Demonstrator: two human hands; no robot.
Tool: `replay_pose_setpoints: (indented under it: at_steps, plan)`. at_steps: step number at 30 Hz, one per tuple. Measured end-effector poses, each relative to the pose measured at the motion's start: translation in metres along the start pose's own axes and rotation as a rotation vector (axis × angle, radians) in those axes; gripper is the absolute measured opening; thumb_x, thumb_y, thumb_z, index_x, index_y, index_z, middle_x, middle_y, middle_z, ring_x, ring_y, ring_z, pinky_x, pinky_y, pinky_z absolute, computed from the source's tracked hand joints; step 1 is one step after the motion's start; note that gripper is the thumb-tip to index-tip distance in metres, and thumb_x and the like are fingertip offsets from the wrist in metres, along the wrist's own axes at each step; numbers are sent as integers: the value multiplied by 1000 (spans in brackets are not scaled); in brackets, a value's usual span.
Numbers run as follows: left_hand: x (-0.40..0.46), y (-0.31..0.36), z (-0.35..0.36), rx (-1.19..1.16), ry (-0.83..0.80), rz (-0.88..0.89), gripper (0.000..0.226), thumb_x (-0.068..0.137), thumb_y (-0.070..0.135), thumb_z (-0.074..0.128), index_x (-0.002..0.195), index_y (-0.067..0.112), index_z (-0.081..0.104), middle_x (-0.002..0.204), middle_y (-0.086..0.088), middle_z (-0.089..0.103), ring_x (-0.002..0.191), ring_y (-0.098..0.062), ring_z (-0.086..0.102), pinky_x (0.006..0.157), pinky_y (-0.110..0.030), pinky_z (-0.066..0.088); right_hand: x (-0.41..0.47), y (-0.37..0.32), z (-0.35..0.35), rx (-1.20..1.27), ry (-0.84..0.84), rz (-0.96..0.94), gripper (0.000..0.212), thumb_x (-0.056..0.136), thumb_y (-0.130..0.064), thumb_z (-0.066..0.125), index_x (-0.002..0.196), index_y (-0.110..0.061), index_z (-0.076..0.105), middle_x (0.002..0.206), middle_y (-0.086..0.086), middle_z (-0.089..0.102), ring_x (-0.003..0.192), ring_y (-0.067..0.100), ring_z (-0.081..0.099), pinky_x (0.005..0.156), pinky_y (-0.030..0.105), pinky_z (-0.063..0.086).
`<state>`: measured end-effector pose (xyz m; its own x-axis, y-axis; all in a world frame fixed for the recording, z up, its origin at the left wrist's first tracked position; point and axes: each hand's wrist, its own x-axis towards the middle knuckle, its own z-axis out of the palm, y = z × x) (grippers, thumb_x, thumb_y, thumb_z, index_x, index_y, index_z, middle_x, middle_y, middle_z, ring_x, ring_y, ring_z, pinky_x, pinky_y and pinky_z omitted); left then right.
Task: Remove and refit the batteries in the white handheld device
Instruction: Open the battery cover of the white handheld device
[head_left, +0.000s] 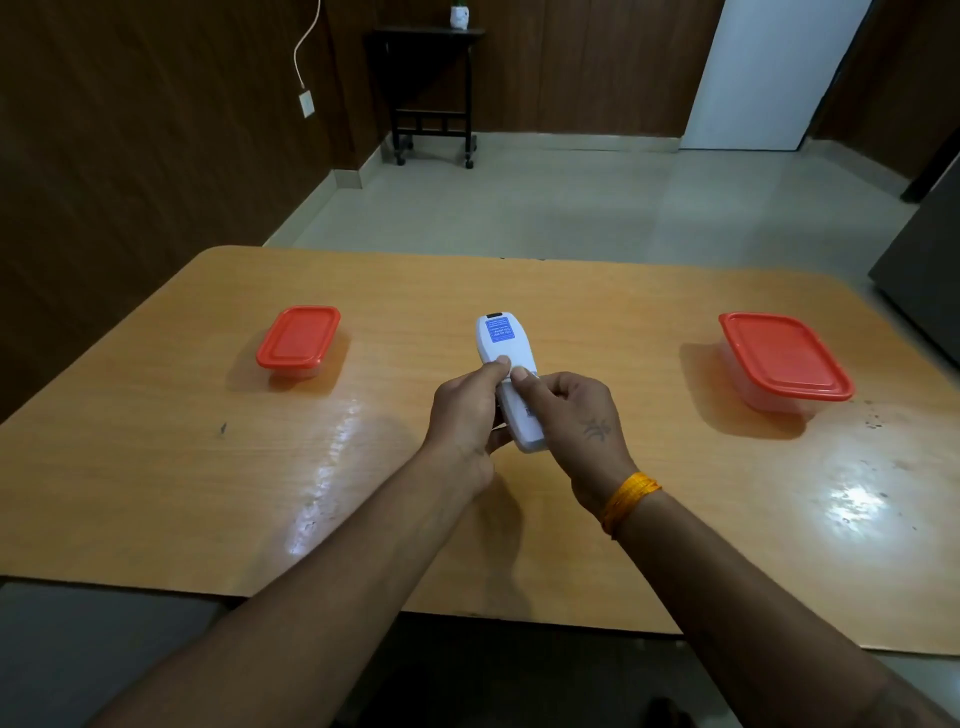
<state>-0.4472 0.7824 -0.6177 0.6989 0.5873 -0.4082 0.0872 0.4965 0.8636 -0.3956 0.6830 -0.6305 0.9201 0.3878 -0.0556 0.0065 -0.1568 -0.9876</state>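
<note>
device: white oblong plastic handheld device (503, 364), blue label at far end, back up | my left hand (464, 415) and right hand (571, 415): both grips wrapped round it, thumbs pressing its back | above orange wooden tabletop (156, 467)

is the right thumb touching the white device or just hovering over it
Touching. The head view shows the right hand curled round the white device, its thumb tip pressed flat on the back, no gap visible.
</note>
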Motion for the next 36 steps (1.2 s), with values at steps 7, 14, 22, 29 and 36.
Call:
replay_pose_setpoints:
  at_steps: [7,14,22,29,36]
  plan:
    - [4,-4,-5,-44,48,-13,14,101,26,68,110,14,69,108,-14,80,94,-28,80,74,-37,67,-12,6,-1,-505,93,-315,41,88,-53,75,111,-22,61,101,-6,65,84,15,63,65,32,52]
    - [-1,-7,-7,-54,72,-11,19,102,22,68,115,9,73,112,-17,79,72,-21,72,45,-21,51,-11,11,-2,-775,97,-508,43,84,-48,75,111,-15,69,95,4,68,80,26,63,67,37,48]
    - [6,-11,-7,-44,70,29,7,101,21,68,95,20,72,108,-13,80,96,-29,80,72,-36,67,-11,8,-9,-582,165,-468,39,79,-49,71,97,-16,80,86,-1,78,72,18,67,66,38,58]
    - [13,-17,-12,-20,85,-18,10,101,22,67,106,14,70,108,-13,80,94,-27,79,90,-48,64,7,14,-27,-355,195,-149,28,83,-43,78,103,-23,76,87,-9,75,83,9,71,76,36,61]
    - [19,-24,-10,-14,64,-40,6,101,18,64,103,16,69,103,-12,79,86,-25,78,88,-47,65,22,40,-50,-715,174,-169,38,83,-41,80,106,-17,61,105,3,67,97,24,61,76,31,40]
